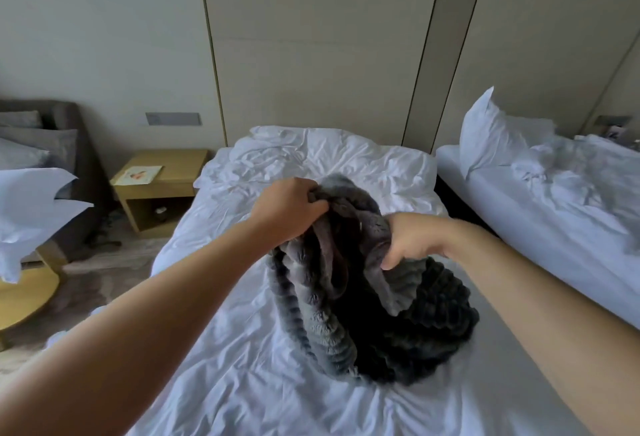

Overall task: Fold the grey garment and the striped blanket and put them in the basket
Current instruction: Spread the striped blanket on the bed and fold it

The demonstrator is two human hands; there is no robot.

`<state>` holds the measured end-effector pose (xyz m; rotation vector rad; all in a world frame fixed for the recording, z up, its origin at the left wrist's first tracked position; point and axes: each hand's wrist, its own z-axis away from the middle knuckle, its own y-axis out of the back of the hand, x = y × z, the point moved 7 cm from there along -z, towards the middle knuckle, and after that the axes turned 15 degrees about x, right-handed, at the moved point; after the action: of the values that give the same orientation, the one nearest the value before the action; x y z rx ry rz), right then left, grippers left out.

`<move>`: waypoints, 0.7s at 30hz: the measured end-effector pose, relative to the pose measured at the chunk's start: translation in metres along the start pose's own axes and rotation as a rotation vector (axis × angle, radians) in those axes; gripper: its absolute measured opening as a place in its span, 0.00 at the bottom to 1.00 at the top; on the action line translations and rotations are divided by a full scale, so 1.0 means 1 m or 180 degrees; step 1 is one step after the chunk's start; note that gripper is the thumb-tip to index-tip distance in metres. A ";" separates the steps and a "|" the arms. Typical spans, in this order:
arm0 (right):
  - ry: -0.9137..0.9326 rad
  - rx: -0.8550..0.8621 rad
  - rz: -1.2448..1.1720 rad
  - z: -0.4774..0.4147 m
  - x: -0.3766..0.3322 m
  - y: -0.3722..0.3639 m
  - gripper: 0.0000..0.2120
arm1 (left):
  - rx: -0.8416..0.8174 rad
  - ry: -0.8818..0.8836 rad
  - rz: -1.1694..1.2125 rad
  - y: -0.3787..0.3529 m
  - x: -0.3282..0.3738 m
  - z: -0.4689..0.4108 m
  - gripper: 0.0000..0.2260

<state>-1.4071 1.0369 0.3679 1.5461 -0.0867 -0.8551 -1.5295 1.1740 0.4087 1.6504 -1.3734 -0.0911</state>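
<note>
Left grip [289, 209] and right grip [412, 238] both clench the ribbed grey blanket [332, 314], heaped on the bed [242, 387], so I reckon I should find two corners and spread it flat first.

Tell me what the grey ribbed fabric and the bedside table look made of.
The grey ribbed fabric: likely plush fleece or faux fur, matte; raised fuzzy ridges, soft folds. The bedside table: seemingly light wood or veneer, smooth finish; warm yellowish tone, grain too blurred to confirm.

Dark grey ribbed blanket [363, 297]; white bedsheet [242, 366]; tan nightstand [162, 186].
</note>
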 end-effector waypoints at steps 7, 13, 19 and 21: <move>-0.0704 0.0786 -0.0923 -0.017 0.076 -0.033 0.06 | 0.0539 0.0853 0.0967 0.025 -0.036 -0.010 0.14; -0.0235 0.0436 -0.1028 -0.027 0.059 -0.087 0.28 | -0.0159 0.1876 0.2975 0.013 -0.037 -0.003 0.10; -0.1170 0.2138 -0.1868 -0.039 0.070 -0.016 0.15 | 0.0237 0.1334 0.1280 0.041 -0.065 -0.022 0.14; -0.1056 0.2238 -0.2917 -0.035 0.045 0.031 0.11 | 0.0165 0.0945 -0.0444 0.055 -0.084 -0.026 0.18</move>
<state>-1.3419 1.0363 0.3716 2.1052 0.1090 -1.9580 -1.5846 1.2616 0.4196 1.7237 -1.0443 0.1062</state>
